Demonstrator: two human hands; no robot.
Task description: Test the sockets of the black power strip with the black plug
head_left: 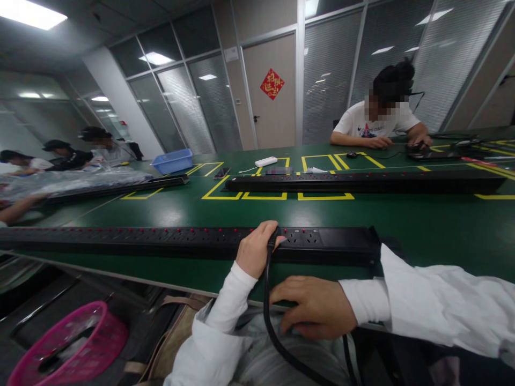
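Note:
A long black power strip lies across the front of the green table, with a row of sockets and small red parts along it. My left hand is closed around the black plug of a thick cable, at the sockets near the strip's right end. Whether the plug is pushed fully in cannot be made out. From there the black cable hangs over the table edge into my lap. My right hand is at the table edge, right of the cable, fingers bent and apart, with nothing visible in it.
Another black power strip lies farther back on the table. Behind are a phone, a white power bank and a blue bin. A co-worker sits opposite. A pink basket stands lower left.

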